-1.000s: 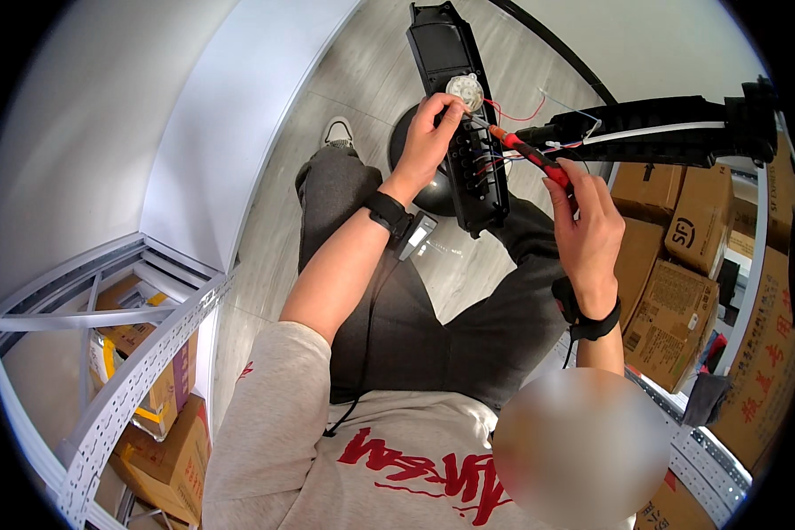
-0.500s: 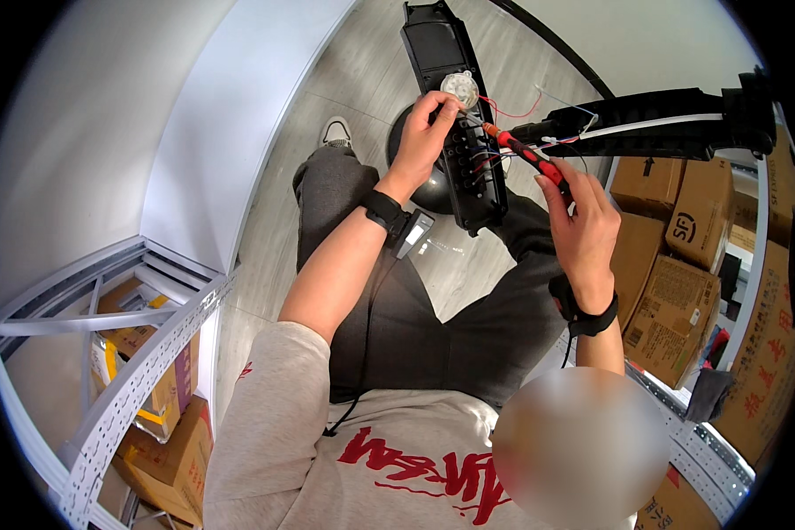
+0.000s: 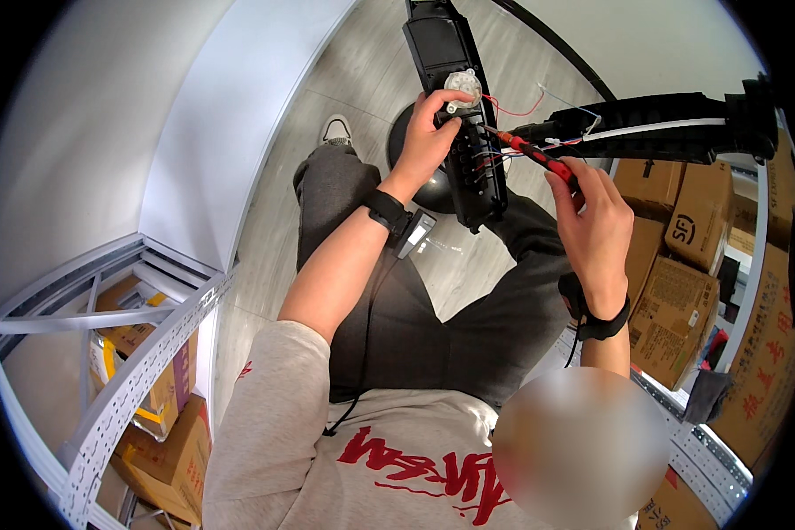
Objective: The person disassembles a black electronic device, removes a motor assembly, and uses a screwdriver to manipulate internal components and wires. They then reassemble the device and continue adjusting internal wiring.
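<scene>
A long black plastic housing point(image 3: 481, 196) stands tilted between my knees, with several small posts and thin wires along its lower half. On its upper half sits a round translucent part point(image 3: 462, 87) with red wires running off it. My left hand point(image 3: 424, 146) lies at the housing's left edge, its fingers on the round part and its thumb lower down, apart from them. My right hand point(image 3: 596, 216) is closed around the handle of a red and black screwdriver point(image 3: 539, 155). The screwdriver's shaft points up-left, its tip at the housing just below the round part.
A long black arm-like piece point(image 3: 654, 124) with a white cable extends to the right. Behind the housing is a dark round base point(image 3: 433, 190). Cardboard boxes point(image 3: 671, 309) fill a shelf at right. A metal rack point(image 3: 150, 380) with more boxes stands at left.
My right hand has moved right and slightly down with the screwdriver, its tip shifting a little. My left fingers have spread, the fingertips now on the round part and the thumb lower.
</scene>
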`<state>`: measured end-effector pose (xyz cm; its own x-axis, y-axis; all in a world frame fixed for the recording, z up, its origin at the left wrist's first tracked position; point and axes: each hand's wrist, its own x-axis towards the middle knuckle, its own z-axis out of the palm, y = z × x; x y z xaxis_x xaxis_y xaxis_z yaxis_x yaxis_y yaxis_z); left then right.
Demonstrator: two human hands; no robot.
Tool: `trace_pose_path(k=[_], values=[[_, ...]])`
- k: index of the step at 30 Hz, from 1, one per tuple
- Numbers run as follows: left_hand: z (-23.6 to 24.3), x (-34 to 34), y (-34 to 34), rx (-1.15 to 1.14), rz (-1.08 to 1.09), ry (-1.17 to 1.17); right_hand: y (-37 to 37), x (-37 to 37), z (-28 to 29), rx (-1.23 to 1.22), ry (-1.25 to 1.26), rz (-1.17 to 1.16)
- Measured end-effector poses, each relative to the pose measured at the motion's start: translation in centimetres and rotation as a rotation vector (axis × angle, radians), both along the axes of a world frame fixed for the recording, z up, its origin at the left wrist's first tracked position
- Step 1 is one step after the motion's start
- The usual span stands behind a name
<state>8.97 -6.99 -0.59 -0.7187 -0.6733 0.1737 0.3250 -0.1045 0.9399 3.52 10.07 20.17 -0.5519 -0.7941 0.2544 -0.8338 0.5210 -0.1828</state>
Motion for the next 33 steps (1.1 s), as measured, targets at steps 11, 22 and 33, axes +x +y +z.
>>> trace_pose_path(k=[11,22,33], values=[[0.2,0.0,0.0,-0.053,0.026,-0.027,-0.7,-0.2,-0.5,0.010,0.003,0.032],[0.0,-0.2,0.0,-0.044,0.022,-0.026,-1.2,-0.1,-0.6,0.033,-0.008,0.044],[0.0,-0.2,0.0,-0.028,0.033,-0.043,-2.0,-0.5,-0.3,0.164,0.041,0.047]])
